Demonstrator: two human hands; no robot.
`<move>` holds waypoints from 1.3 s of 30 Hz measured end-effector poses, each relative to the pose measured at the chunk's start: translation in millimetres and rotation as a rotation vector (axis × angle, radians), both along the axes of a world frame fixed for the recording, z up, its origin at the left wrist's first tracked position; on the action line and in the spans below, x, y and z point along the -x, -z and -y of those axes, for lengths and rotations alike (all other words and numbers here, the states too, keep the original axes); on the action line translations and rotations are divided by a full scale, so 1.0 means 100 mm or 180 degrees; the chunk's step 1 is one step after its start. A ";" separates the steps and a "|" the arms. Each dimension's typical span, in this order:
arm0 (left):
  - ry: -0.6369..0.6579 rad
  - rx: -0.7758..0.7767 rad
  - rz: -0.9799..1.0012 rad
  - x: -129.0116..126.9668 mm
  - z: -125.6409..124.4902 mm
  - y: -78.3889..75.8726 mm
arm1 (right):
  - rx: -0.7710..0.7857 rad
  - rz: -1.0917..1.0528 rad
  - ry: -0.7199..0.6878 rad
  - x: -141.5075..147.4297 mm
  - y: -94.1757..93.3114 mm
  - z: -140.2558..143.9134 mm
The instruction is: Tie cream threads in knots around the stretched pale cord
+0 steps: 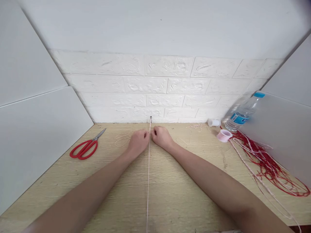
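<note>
A pale pink cord (pixel 148 181) runs taut from a small hole at the foot of the brick-patterned wall straight towards me; its far end looks braided or wrapped. My left hand (pixel 139 141) is closed in a fist just left of this cord, and my right hand (pixel 162 137) is closed just right of it. Both seem to pinch a thin cream thread that crosses at the cord, though the fingertips are mostly hidden. Loose loops of that cream thread (pixel 122 139) lie beside my left hand, and a short stretch lies right of my right hand.
Red-handled scissors (pixel 87 147) rest on the wooden table (pixel 116 200) at left. At right are a white spool (pixel 214 122), a pink spool (pixel 224 136), a water bottle (pixel 243 113) leaning near the side panel, and a tangle of red cords (pixel 269 165) with pink strands.
</note>
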State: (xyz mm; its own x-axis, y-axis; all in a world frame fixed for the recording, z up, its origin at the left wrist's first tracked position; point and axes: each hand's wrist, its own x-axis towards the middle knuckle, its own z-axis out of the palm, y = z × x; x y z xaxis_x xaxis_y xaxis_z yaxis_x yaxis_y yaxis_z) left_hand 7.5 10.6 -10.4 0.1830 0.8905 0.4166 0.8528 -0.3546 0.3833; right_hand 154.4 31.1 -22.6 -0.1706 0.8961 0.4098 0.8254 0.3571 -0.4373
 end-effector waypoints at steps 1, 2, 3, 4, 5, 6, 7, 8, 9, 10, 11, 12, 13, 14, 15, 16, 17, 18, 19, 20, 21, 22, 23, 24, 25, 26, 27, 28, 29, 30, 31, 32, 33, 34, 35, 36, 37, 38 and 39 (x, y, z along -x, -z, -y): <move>-0.0009 0.0023 0.0039 0.01 0.00 0.00 | 0.0002 0.0006 0.0010 0.00 0.00 0.00; -0.0038 0.0055 0.0070 0.01 0.01 0.00 | 0.0008 0.0008 0.0025 -0.01 0.00 0.00; -0.0084 0.0092 0.0087 0.02 0.01 -0.01 | 0.0018 0.0008 0.0042 -0.02 0.00 0.01; -0.0138 0.0129 0.0093 0.02 0.02 -0.01 | 0.0029 0.0003 0.0059 -0.02 -0.01 0.01; -0.0182 0.0159 0.0090 0.02 0.03 -0.02 | 0.0032 -0.0013 0.0074 -0.02 -0.01 0.02; -0.0212 0.0175 0.0082 0.02 0.04 -0.03 | 0.0010 -0.0044 0.0088 -0.03 -0.02 0.03; -0.0236 0.0172 0.0072 0.02 0.05 -0.03 | -0.0046 -0.0088 0.0104 -0.03 -0.02 0.04; -0.0260 0.0151 0.0060 0.01 0.06 -0.04 | -0.0134 -0.0141 0.0128 -0.03 -0.03 0.05; -0.0273 0.0122 0.0043 0.01 0.07 -0.05 | -0.0234 -0.0195 0.0159 -0.02 -0.04 0.06; -0.0284 0.0083 0.0021 0.00 0.09 -0.06 | -0.0320 -0.0238 0.0193 -0.02 -0.05 0.08; -0.0295 0.0036 -0.0013 -0.01 0.11 -0.06 | -0.0371 -0.0261 0.0218 -0.02 -0.06 0.09; -0.0303 -0.0015 -0.0059 -0.02 0.12 -0.07 | -0.0374 -0.0261 0.0219 -0.02 -0.07 0.10; -0.0299 -0.0067 -0.0119 -0.03 0.14 -0.08 | -0.0339 -0.0244 0.0183 -0.02 -0.08 0.11; -0.0286 -0.0115 -0.0186 -0.04 0.16 -0.09 | -0.0290 -0.0227 0.0116 -0.01 -0.10 0.12; -0.0270 -0.0159 -0.0253 -0.04 0.18 -0.10 | -0.0247 -0.0219 0.0029 -0.01 -0.11 0.13; -0.0245 -0.0194 -0.0311 -0.05 0.20 -0.10 | -0.0213 -0.0232 -0.0064 -0.01 -0.12 0.13; -0.0207 -0.0225 -0.0358 -0.06 0.22 -0.11 | -0.0181 -0.0268 -0.0156 -0.02 -0.13 0.14; -0.0155 -0.0263 -0.0390 -0.06 0.24 -0.12 | -0.0144 -0.0328 -0.0236 -0.02 -0.14 0.14; -0.0094 -0.0311 -0.0410 -0.07 0.26 -0.13 | -0.0093 -0.0404 -0.0306 -0.02 -0.15 0.14; -0.0023 -0.0364 -0.0426 -0.07 0.27 -0.13 | -0.0025 -0.0491 -0.0370 -0.02 -0.15 0.13; 0.0055 -0.0407 -0.0442 -0.08 0.28 -0.13 | 0.0056 -0.0582 -0.0431 -0.03 -0.16 0.13; 0.0135 -0.0435 -0.0460 -0.08 0.29 -0.13 | 0.0138 -0.0673 -0.0486 -0.03 -0.16 0.13; 0.0212 -0.0448 -0.0487 -0.08 0.30 -0.13 | 0.0211 -0.0758 -0.0538 -0.03 -0.17 0.13; 0.0286 -0.0449 -0.0522 -0.08 0.30 -0.12 | 0.0272 -0.0832 -0.0587 -0.04 -0.17 0.12; 0.0361 -0.0445 -0.0566 -0.08 0.31 -0.12 | 0.0316 -0.0893 -0.0631 -0.04 -0.16 0.12; 0.0439 -0.0446 -0.0615 -0.08 0.31 -0.11 | 0.0346 -0.0940 -0.0670 -0.04 -0.16 0.12; 0.0520 -0.0457 -0.0661 -0.08 0.32 -0.11 | 0.0363 -0.0974 -0.0702 -0.04 -0.16 0.11; 0.0603 -0.0475 -0.0699 -0.07 0.32 -0.11 | 0.0373 -0.0998 -0.0721 -0.05 -0.15 0.11; 0.0686 -0.0497 -0.0722 -0.07 0.33 -0.11 | 0.0379 -0.1018 -0.0726 -0.05 -0.14 0.11; 0.0760 -0.0525 -0.0723 -0.07 0.34 -0.11 | 0.0385 -0.1039 -0.0721 -0.05 -0.14 0.10; 0.0830 -0.0550 -0.0702 -0.06 0.35 -0.12 | 0.0393 -0.1063 -0.0715 -0.05 -0.13 0.10; 0.0890 -0.0569 -0.0656 -0.06 0.35 -0.12 | 0.0399 -0.1090 -0.0710 -0.06 -0.13 0.09; 0.0940 -0.0574 -0.0588 -0.06 0.36 -0.13 | 0.0397 -0.1118 -0.0712 -0.06 -0.13 0.09; 0.0977 -0.0560 -0.0494 -0.05 0.37 -0.14 | 0.0382 -0.1140 -0.0723 -0.06 -0.13 0.09; 0.0985 -0.0534 -0.0372 -0.05 0.37 -0.16 | 0.0349 -0.1148 -0.0739 -0.06 -0.13 0.09; 0.0956 -0.0504 -0.0224 -0.04 0.37 -0.17 | 0.0296 -0.1136 -0.0755 -0.06 -0.13 0.09; 0.0875 -0.0486 -0.0055 -0.04 0.37 -0.18 | 0.0224 -0.1106 -0.0762 -0.06 -0.13 0.10; 0.0751 -0.0480 0.0126 -0.03 0.36 -0.19 | 0.0142 -0.1060 -0.0750 -0.06 -0.13 0.10; 0.0602 -0.0477 0.0303 -0.03 0.34 -0.19 | 0.0061 -0.1004 -0.0717 -0.06 -0.14 0.11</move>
State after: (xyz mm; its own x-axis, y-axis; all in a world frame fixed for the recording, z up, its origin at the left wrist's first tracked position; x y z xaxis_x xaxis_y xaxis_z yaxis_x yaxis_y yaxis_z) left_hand 10.6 -23.7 9.0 0.2940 0.7713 0.5645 0.7286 -0.5632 0.3899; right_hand 160.2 20.6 -9.0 -0.2322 0.8585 0.4572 0.5511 0.5035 -0.6655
